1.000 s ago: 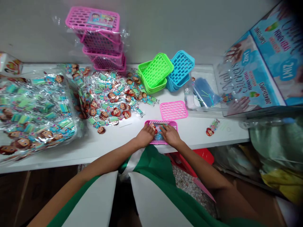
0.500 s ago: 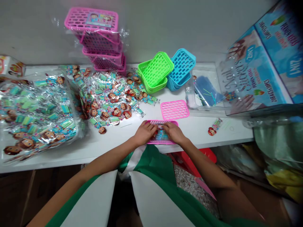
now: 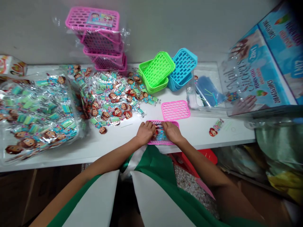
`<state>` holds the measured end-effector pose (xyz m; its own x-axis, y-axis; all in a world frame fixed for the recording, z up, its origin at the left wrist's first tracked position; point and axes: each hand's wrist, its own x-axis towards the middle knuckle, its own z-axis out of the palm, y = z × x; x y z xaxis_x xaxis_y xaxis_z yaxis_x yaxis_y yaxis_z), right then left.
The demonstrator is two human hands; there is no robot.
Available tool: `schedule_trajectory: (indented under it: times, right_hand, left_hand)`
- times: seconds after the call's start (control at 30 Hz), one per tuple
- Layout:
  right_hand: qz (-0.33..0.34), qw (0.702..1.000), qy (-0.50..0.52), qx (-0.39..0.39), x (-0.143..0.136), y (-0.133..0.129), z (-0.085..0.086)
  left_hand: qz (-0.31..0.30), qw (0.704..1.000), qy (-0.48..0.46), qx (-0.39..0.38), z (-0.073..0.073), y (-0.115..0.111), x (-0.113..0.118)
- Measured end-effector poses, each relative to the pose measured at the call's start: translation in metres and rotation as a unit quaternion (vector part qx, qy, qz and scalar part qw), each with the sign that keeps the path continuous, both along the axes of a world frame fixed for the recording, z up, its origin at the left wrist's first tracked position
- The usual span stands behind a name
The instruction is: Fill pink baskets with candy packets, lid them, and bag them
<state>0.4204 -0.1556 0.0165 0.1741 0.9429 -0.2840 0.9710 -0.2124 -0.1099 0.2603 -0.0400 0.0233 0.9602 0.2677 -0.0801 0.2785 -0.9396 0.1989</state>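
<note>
A shallow pink plastic basket [image 3: 163,143] sits at the table's front edge, right before my body. Small clear packets [image 3: 161,134] with doll-figure prints lie inside it. My left hand [image 3: 145,132] reaches over the basket's left end, its bent fingers on the packets. From the right side my right hand [image 3: 173,131] does the same, fingers curled down among them. The fingertips are partly hidden inside the basket. Just behind it, a flat pink perforated lid [image 3: 175,110] lies on the table.
A large clear bag [image 3: 40,110] of doll packets stands at left, beside a loose packet heap [image 3: 115,97]. Behind are stacked pink baskets [image 3: 101,39], green baskets [image 3: 157,71] and blue baskets [image 3: 182,69]. At right are a clear tray [image 3: 205,110], a printed carton [image 3: 260,63] and one packet [image 3: 216,127].
My hands have drawn slightly apart over the basket, so more of the packets shows between them. The basket and lid stay in place.
</note>
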Motion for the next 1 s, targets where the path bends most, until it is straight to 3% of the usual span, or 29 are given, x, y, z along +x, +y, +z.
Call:
schedule_trajectory:
  times: [0.13, 0.3, 0.43, 0.53, 0.67, 0.83, 1.0]
  right_hand:
    - [-0.006, 1.0, -0.007, -0.001, -0.003, 0.004, -0.004]
    - [0.017, 0.999, -0.031, 0.001, 0.0, 0.007, -0.006]
    - [0.004, 0.999, -0.031, 0.017, -0.008, -0.006, -0.01]
    - [-0.003, 0.999, 0.035, 0.016, -0.01, -0.017, -0.011]
    - [0.043, 0.991, 0.128, 0.012, 0.0, -0.02, -0.012]
    - [-0.001, 0.996, 0.08, 0.03, 0.006, -0.011, -0.024]
    - [-0.011, 0.992, 0.108, 0.063, 0.004, -0.016, -0.032]
  left_hand:
    - [-0.052, 0.998, -0.013, -0.019, -0.006, 0.002, 0.003]
    - [-0.055, 0.998, -0.017, -0.031, -0.013, 0.0, 0.0]
    - [-0.089, 0.993, -0.072, -0.033, -0.015, -0.003, -0.008]
    - [-0.116, 0.991, -0.037, -0.058, -0.019, -0.004, -0.007]
    - [-0.119, 0.987, 0.02, -0.106, -0.023, 0.0, 0.004]
    - [-0.102, 0.991, 0.02, -0.081, -0.028, 0.004, 0.018]
    - [-0.103, 0.99, 0.029, -0.088, -0.026, -0.003, 0.019]
